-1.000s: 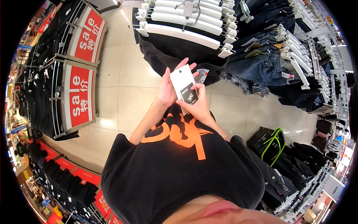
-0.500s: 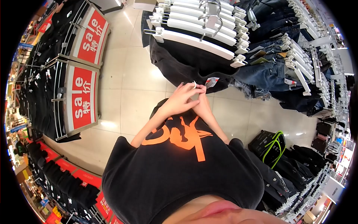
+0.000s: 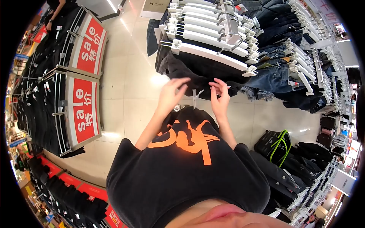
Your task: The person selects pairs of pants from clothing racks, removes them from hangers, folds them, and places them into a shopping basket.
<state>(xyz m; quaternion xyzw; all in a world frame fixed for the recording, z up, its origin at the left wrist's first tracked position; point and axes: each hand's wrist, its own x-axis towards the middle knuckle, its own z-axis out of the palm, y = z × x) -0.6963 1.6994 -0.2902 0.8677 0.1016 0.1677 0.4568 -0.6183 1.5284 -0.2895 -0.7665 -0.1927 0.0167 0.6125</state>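
Observation:
My left hand (image 3: 173, 92) is raised in front of my chest, fingers apart and holding nothing, its fingertips slightly blurred. To its right, my right hand (image 3: 219, 93) is also open, fingers curved and spread close to the lower edge of some black trousers (image 3: 186, 74). Between the two hands, a thin pale strip with a forked top (image 3: 195, 98) shows against the floor and my dark clothing. I cannot tell whether it hangs or falls. The trousers are clipped to white hangers (image 3: 213, 52) just beyond my hands.
Jeans on white hangers (image 3: 279, 70) fill the right side. Left stand racks of black garments with red sale signs (image 3: 84, 110). A black basket with green handles (image 3: 268, 142) is at lower right. Another person's arm (image 3: 55, 15) shows at upper left.
My hands were together, fingertips meeting around a small pale thing; now they are apart. The pale strip shows between them. The view has shifted slightly, and a person's arm has appeared at upper left.

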